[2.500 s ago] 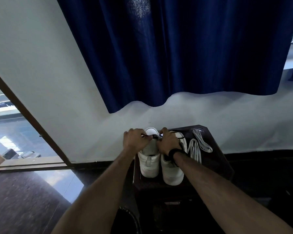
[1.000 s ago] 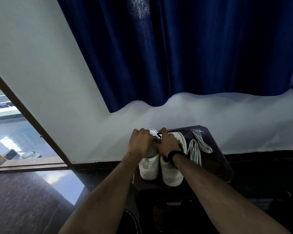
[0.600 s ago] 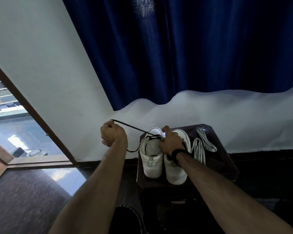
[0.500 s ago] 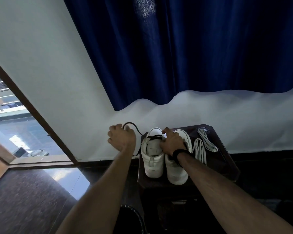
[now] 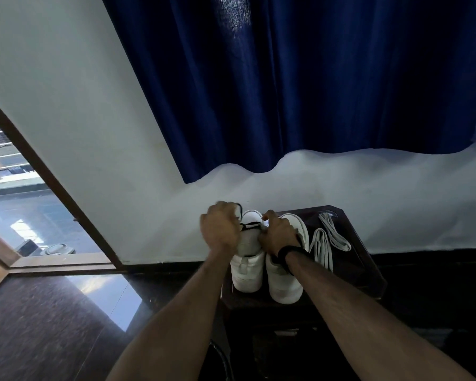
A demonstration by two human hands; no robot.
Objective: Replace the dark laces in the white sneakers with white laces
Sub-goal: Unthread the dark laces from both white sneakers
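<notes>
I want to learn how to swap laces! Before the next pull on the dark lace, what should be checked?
1. Left hand grips the dark lace: ok.
2. Right hand steadies the sneakers: ok.
3. Left sneaker and right sneaker both stand on the small table: ok.
4. White laces lie ready beside the right sneaker: ok.
5. Dark lace fully out of the eyelets: not ok.
6. Right sneaker's lacing: cannot tell.

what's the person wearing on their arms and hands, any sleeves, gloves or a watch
Both forearms are bare as far as the view shows, with no sleeves. The left hand wears no glove, ring or band that can be seen. The right hand is gloveless too, with a black band around its wrist; whether it is a watch cannot be told.
</notes>
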